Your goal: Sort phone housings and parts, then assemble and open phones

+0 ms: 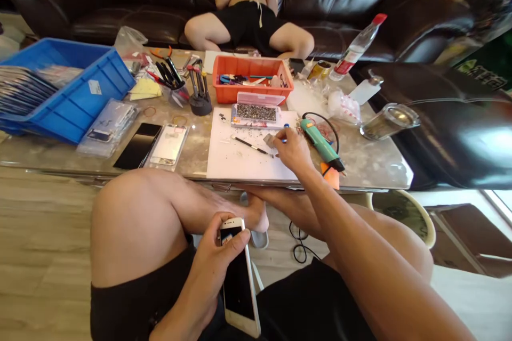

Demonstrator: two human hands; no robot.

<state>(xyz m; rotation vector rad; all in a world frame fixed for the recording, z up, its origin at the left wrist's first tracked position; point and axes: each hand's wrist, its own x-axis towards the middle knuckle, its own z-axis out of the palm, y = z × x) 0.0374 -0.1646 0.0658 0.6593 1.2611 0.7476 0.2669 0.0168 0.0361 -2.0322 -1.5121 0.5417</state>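
My left hand (218, 256) is closed around a white-framed smartphone (240, 287), held over my lap with its dark screen facing up. Over the white work sheet (224, 165) my right hand (294, 149) is closed, its fingertips pinching a small flat grey piece (269, 140) whose kind I cannot make out. Something blue shows at those fingers, partly hidden. Just left of them a thin black tool with a brush-like end (252, 145) lies on the sheet. Behind it stands an open clear box of tiny screws (256, 112), with small dark bits scattered in front.
A blue crate (100, 72), phones, tool cups (200, 104) and an orange bin (222, 93) line the table. Right of the sheet lie a teal corded tool (320, 141), a tilted-looking bottle (356, 50) and a glass mug (390, 120). A person sits on the sofa opposite.
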